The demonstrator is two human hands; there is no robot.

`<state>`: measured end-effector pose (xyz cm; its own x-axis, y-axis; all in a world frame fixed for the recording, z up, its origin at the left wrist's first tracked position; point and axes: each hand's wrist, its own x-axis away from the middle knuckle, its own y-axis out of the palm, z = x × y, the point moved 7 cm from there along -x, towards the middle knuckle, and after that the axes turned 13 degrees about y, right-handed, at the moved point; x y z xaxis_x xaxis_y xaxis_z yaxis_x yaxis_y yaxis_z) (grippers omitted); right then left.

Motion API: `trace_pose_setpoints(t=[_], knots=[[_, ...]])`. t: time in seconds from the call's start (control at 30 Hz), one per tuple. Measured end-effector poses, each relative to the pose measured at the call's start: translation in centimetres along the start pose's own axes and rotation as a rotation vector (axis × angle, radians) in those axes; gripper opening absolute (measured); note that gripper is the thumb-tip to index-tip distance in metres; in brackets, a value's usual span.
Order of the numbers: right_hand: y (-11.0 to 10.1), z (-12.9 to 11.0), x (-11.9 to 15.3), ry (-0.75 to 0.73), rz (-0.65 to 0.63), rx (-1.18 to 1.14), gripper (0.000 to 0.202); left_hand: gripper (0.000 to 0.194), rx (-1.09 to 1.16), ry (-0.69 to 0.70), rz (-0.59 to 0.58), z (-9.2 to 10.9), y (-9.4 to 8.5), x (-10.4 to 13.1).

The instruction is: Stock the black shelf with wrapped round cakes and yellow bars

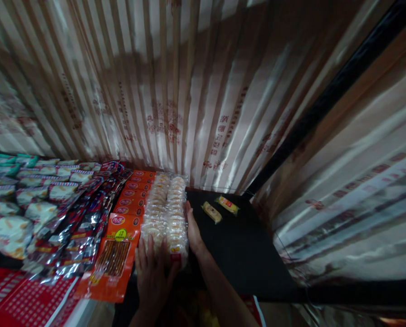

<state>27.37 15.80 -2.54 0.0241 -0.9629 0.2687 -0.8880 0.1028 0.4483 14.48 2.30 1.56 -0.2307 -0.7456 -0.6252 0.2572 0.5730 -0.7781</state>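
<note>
Left hand (153, 268): open, touching wrapped crackers (177, 204)
Right hand (194, 231): open, flat alongside
Crackers: between hands, seemingly lined up
Snack bars (228, 205): right of grip, seemingly not lined up yet

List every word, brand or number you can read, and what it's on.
None reads for certain.
Front orange pack: logo and yellow disc lettering, too blurred.
Clear-wrapped packs: red label, too small.
Yellow packet: red label, too small.
Pleated curtain: printed characters, too blurred.

Dim light, soft blur, streaky glare
</note>
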Motion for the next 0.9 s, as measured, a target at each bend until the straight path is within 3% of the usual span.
trace_pose_setpoints(t=[0.4,0.7,0.9], knots=[[0.8,-0.5,0.3,0.018,-0.034,-0.032,0.059,0.080,0.027,-0.011,0.013,-0.1,0.1,0.1],[-1.0,-1.0,-0.3,0.031,0.048,0.005,0.061,0.078,0.008,-0.004,0.013,-0.1,0.2,0.2],[0.1,-0.1,-0.3,0.056,0.015,0.004,0.061,0.072,0.008,-0.017,0.007,-0.1,-0.2,-0.1]])
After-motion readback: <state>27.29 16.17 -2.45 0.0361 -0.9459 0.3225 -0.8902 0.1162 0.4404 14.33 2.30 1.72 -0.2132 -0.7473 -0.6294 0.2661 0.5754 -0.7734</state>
